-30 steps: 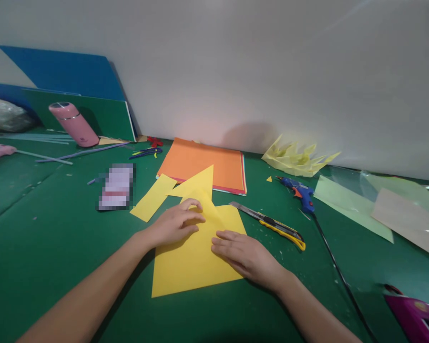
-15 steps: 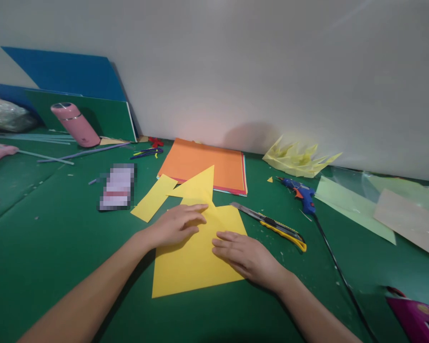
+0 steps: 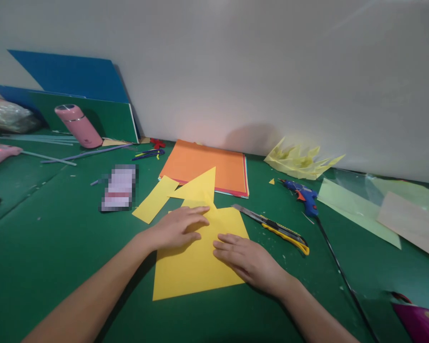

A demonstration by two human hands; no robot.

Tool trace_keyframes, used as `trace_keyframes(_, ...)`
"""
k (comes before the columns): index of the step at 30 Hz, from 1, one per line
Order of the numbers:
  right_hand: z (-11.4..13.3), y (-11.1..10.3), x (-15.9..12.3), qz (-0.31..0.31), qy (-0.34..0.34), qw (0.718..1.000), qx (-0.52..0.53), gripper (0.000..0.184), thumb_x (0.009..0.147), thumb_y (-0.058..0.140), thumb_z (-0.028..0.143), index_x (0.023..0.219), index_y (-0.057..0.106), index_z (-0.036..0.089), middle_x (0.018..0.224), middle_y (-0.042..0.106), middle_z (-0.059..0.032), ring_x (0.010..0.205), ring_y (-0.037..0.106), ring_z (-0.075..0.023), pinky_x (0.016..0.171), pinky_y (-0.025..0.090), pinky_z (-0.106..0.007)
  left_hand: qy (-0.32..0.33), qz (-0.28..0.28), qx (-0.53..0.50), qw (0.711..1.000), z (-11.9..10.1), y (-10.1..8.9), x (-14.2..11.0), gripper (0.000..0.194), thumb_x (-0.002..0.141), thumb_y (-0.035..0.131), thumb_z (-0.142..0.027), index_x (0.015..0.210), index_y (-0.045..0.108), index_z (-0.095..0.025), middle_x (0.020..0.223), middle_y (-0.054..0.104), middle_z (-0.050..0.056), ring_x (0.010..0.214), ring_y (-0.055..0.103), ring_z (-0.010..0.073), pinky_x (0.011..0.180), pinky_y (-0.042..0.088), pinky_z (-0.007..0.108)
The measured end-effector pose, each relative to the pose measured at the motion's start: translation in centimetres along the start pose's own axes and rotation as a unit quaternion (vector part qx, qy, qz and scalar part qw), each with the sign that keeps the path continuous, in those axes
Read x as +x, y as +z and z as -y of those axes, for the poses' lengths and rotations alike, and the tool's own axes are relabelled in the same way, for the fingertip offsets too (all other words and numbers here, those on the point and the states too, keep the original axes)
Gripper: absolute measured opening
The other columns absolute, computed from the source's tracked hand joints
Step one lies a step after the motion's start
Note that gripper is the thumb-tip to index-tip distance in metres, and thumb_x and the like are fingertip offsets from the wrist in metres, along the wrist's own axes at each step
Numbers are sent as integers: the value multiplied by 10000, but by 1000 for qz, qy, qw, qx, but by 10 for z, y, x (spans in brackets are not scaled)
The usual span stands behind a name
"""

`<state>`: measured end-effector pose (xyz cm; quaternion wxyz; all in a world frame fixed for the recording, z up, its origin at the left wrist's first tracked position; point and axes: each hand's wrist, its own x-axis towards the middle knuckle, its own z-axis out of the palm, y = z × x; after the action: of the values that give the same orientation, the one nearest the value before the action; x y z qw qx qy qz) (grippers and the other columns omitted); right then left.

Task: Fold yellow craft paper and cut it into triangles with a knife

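A large sheet of yellow paper [image 3: 193,271] lies flat on the green table. My left hand [image 3: 182,226] rests on its upper left part, fingers apart and stretched to the right. On the right side of the sheet lies my right hand [image 3: 245,257], palm down with its fingers extended. Just beyond my left fingertips is a yellow paper piece with a pointed, triangular end [image 3: 202,186]. A yellow paper strip [image 3: 155,199] lies to the left of that piece. To the right of the sheet, a yellow utility knife [image 3: 271,226] lies with its blade out.
Behind the yellow paper is a stack of coloured paper topped with orange [image 3: 207,162]. A blue glue gun [image 3: 303,191] with its black cord lies at right, near a spiky pale-yellow paper piece [image 3: 298,162]. A blurred-out phone [image 3: 119,187] and a pink bottle [image 3: 80,126] are at left.
The whole view has shifted slightly, so things appear a little lower and to the right. Both hands stay in nearly the same place on the yellow sheet.
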<state>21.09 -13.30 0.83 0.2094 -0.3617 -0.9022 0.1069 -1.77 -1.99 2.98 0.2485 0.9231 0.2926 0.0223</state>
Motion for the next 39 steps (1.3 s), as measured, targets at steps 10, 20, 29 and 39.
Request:
trace_keyframes(10, -2, 2, -2, 22, 0, 1000, -7, 339, 970, 348, 170, 1182, 611, 149, 1215, 644, -80, 1224, 518, -226, 1022, 449, -390, 8, 8, 6, 1000, 3, 1, 1, 315, 884, 550, -333, 1193, 598, -362, 1493, 349, -44, 1293, 404, 264, 1028, 326, 432)
trace_keyframes(20, -2, 2, -3, 36, 1, 999, -10, 358, 968, 338, 160, 1235, 577, 174, 1241, 626, -86, 1259, 480, -216, 1024, 439, -398, -5, 25, 9, 1000, 1, -1, 2, 320, 872, 568, -308, 1186, 607, -353, 1494, 345, -47, 1286, 409, 262, 1027, 332, 426)
trace_keyframes(29, 2, -7, -4, 36, 80, 994, 71, 417, 970, 292, 206, 1364, 426, 212, 1338, 548, -94, 1233, 509, -198, 1034, 421, -399, 9, 17, 6, 1000, 2, -1, 3, 312, 877, 566, -316, 1185, 607, -348, 1492, 353, -27, 1297, 398, 270, 1022, 333, 442)
trace_keyframes(39, 0, -6, -5, 42, 84, 993, 78, 421, 975, 305, 253, 1366, 435, 171, 1342, 540, -109, 1245, 488, -216, 1033, 418, -415, 18, 6, -15, 1000, 7, 2, 2, 318, 873, 578, -308, 1187, 607, -343, 1493, 350, -29, 1316, 380, 253, 1045, 319, 418)
